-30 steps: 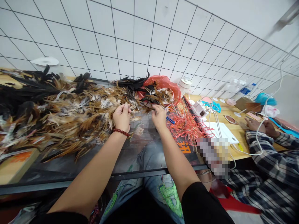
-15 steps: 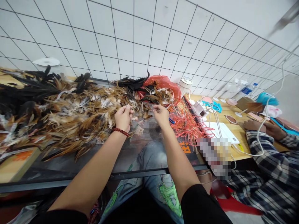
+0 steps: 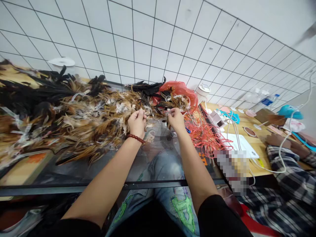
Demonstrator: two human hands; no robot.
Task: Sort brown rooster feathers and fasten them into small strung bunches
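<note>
My left hand, with a red bead bracelet at the wrist, is closed in a pinch at the right edge of a pile of brown, black and white feathers. What its fingertips hold, if anything, is too small to make out. A short gap away, my right hand pinches a small dark feather, mostly covered by the fingers. Beneath both hands lies a dark glossy work surface. A red plastic bag with more feathers sits just beyond my right hand.
Tangled red-orange strings lie right of my right hand. Past them are a white lidded cup, a white box with cables and a white board. A person in a plaid sleeve works at the far right. A gridded wall stands behind.
The view has swung slightly left. A feather that stood between my hands is gone from there, and a dark feather now shows at my right fingertips. Both hands stay pinched.
</note>
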